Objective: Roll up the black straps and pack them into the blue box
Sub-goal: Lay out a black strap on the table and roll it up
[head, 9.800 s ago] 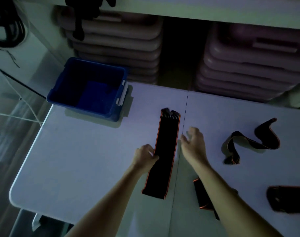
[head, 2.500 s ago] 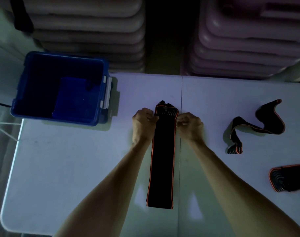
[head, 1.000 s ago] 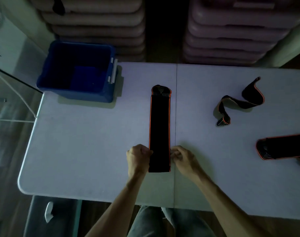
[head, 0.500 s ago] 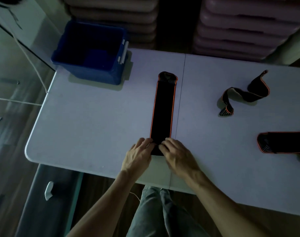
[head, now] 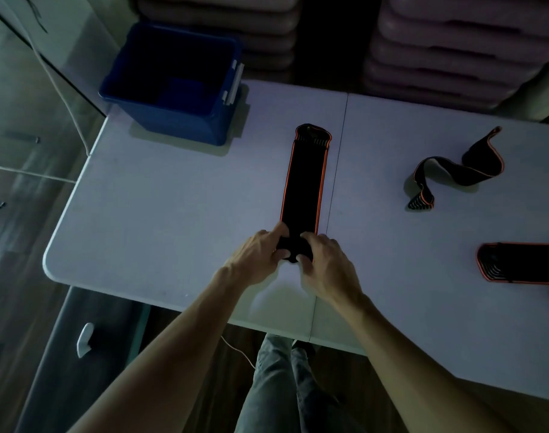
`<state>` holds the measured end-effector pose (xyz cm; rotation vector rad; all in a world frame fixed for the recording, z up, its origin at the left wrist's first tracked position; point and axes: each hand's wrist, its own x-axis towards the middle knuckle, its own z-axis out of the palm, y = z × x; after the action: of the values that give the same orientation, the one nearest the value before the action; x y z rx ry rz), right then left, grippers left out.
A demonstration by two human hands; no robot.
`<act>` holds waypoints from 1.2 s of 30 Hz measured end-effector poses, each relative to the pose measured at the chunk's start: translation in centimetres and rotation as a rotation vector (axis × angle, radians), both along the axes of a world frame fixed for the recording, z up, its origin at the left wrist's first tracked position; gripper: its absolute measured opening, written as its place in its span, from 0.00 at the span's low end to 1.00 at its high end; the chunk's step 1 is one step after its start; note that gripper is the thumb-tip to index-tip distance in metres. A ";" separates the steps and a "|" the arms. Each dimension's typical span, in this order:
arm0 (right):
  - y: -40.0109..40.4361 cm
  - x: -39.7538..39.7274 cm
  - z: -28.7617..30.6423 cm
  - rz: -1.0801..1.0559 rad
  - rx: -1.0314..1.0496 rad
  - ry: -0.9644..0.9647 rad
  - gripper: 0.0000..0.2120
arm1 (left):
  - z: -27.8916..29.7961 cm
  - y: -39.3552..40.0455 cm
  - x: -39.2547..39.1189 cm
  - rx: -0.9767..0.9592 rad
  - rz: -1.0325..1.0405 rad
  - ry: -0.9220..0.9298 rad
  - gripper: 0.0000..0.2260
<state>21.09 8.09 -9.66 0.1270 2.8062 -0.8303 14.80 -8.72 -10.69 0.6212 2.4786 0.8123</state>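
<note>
Risks first. The flat strap (head: 304, 179) lies lengthwise on the white surface (head: 173, 198), just left of its centre seam, with only a small roll (head: 293, 248) started at its near end. If one hand advances faster than the other, the roll will likely go cone-shaped and drift off the strap's line. If finger pressure eases, the elastic-looking webbing will probably spring open, since so few turns are wound. The far end, with the ribbed patch, is unweighted, so a hard pull could drag the whole strap toward the near edge instead of winding it.

Layout, left to right from the flat strap: blue box (head: 173, 85) is far-left of it at the surface's back corner; nothing is visible inside, though the interior is dark. Right of the strap, well apart, a twisted strap (head: 457, 170) lies loose. Further right and nearer, a third strap (head: 523, 262) runs out of view.

Hand pose. Left hand (head: 257, 257) is palm-down at the roll's left end, fingers curled over it and thumb tucked at the near side. Right hand (head: 326, 264) mirrors it at the right end, fingers closed on the roll. Both forearms converge from the near edge, wrists low. Three straps remain unpacked; the task is at an early stage.
</note>
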 end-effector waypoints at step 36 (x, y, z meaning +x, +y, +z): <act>2.8 -6.8 0.9 -0.009 -0.147 -0.197 0.14 | 0.9 2.5 -5.5 -0.138 -0.050 0.070 0.15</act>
<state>14.27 10.87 -8.74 0.1869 2.5549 -0.9659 9.32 -6.24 -9.78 0.6699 2.5449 0.6049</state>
